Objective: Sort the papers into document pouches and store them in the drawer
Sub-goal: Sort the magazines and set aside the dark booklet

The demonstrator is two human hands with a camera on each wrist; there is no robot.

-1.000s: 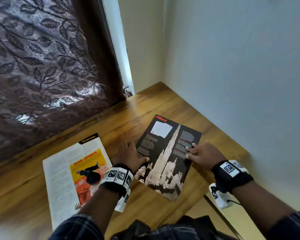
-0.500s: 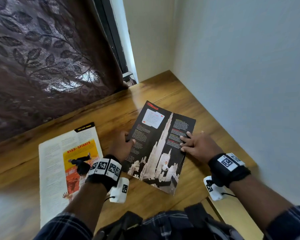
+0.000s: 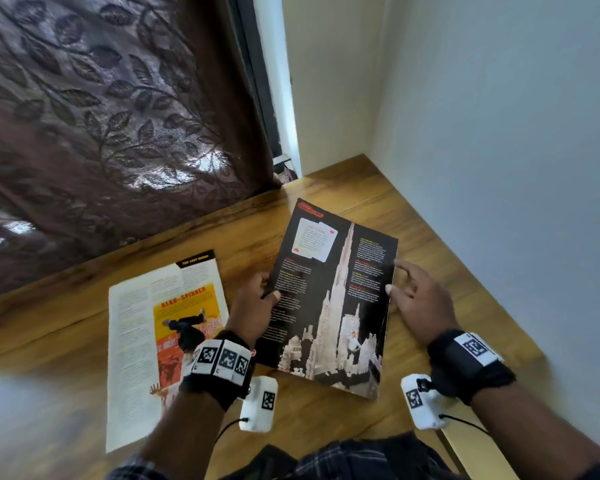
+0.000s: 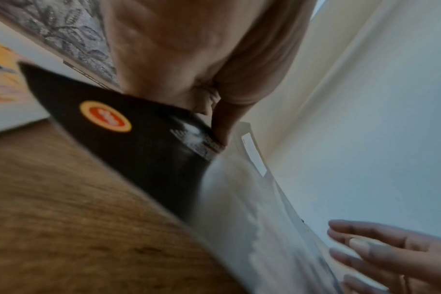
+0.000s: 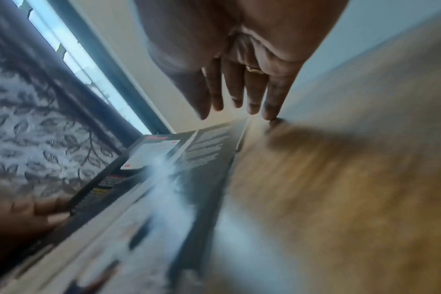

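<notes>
- Far left of the dark tower page sits the white-and-orange "Head-Spinner" page (image 3: 163,341), flat on the wooden desk (image 3: 326,427), untouched by either hand.
- Just right of it, my left hand (image 3: 253,306) pinches the tower page's left edge, thumb on top, fingers curled under; the left wrist view shows that edge raised off the wood.
- Centre stage: the dark tower page (image 3: 329,306), its long axis running from me towards the far corner, tilted up on the left side.
- On the page's right edge, my right hand (image 3: 420,299) is spread and relaxed, fingertips (image 5: 269,111) straight, gripping nothing, little finger down on the desk beside the page.
- I reckon the left hand does the lifting here; the right is equally near and placed to steady the opposite long edge.
- No pouch or drawer in sight, so I judge the sorting barely begun.
- Behind the page, a leaf-patterned curtain (image 3: 101,116).
</notes>
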